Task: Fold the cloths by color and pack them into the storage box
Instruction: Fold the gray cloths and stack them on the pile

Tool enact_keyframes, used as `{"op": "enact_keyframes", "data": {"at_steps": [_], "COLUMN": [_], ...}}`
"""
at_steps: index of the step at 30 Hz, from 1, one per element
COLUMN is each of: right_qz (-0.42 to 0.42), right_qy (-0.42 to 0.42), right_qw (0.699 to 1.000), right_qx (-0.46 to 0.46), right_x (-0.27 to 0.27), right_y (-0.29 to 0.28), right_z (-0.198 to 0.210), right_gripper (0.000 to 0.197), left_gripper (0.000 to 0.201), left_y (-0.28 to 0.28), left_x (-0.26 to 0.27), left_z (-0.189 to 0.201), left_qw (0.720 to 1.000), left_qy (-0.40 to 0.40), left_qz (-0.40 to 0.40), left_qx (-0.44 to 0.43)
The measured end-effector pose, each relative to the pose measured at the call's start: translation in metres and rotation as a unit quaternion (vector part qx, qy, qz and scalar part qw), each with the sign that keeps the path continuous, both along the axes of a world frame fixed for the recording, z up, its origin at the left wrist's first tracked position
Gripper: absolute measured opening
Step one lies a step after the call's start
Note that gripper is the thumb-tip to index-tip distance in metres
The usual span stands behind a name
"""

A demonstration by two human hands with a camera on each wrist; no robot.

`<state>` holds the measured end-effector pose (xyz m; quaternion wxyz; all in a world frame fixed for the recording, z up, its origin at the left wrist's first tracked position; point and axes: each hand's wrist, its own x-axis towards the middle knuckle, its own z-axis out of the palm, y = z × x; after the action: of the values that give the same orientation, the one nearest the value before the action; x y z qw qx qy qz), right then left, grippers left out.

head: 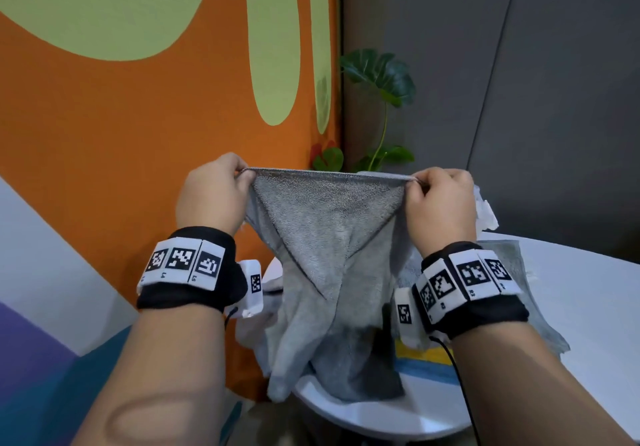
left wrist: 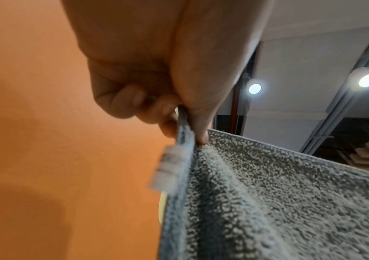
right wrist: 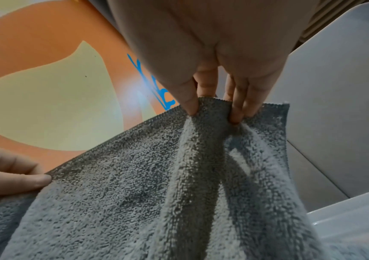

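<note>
A grey terry cloth (head: 322, 237) hangs stretched between both hands, above the white round table (head: 588, 314). My left hand (head: 221, 189) pinches its top left corner; the left wrist view shows thumb and fingers closed on the grey cloth (left wrist: 268, 193) beside a white label (left wrist: 168, 168). My right hand (head: 440, 199) pinches the top right corner, fingers curled into the grey cloth (right wrist: 156, 176). The cloth's lower part drapes onto the table. The clear storage box (right wrist: 346, 225) shows at the lower right of the right wrist view.
More grey and white cloths (head: 547, 328) lie on the table under my right wrist. A yellow and blue object (head: 422, 359) lies near the table's front edge. A potted plant (head: 381, 78) stands behind, against the orange wall (head: 121, 134).
</note>
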<state>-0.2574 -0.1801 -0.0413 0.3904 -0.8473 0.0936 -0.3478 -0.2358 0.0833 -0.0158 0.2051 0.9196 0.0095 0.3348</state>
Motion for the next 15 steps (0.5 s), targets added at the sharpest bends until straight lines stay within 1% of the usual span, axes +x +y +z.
{"op": "enact_keyframes", "data": {"at_steps": [3,5,6,7,9,10,12,15], "right_qz": [0.018,0.028,0.027,0.023,0.024,0.032,0.068,0.156], "right_qy": [-0.004,-0.006,-0.015,-0.023,-0.036,-0.041,-0.044,-0.030], "right_qw": [1.000,0.999,0.999,0.999,0.998,0.997,0.994,0.983], "right_qx": [0.002,0.017,0.022,0.027,0.048,0.057,0.069,0.096], "right_x": [0.002,0.003,0.003,0.002,-0.001,-0.001,-0.001,-0.004], "right_y": [-0.001,-0.002,-0.002,-0.001,0.000,0.001,0.005,0.015], "right_z": [-0.002,-0.002,-0.002,0.000,0.002,0.001,0.001,0.001], "right_gripper": [0.022,0.028,0.032,0.032,0.018,0.011,0.017,0.027], "left_gripper": [0.012,0.008,0.010,0.016,0.028,0.030,0.028,0.019], "left_y": [-0.001,-0.003,-0.004,-0.005,-0.010,-0.014,-0.025,-0.044], "left_x": [0.000,-0.002,-0.004,-0.005,-0.010,-0.012,-0.016,-0.021], "left_z": [-0.002,-0.001,0.000,0.000,-0.001,-0.001,-0.003,-0.006], "left_qw": [0.999,0.998,0.997,0.996,0.992,0.988,0.977,0.952], "left_qy": [0.011,0.025,0.034,0.038,0.040,0.041,0.048,0.060], "left_qz": [-0.006,-0.018,-0.031,-0.051,-0.102,-0.128,-0.174,-0.244], "left_qx": [-0.041,-0.051,-0.057,-0.060,-0.062,-0.072,-0.115,-0.173]}}
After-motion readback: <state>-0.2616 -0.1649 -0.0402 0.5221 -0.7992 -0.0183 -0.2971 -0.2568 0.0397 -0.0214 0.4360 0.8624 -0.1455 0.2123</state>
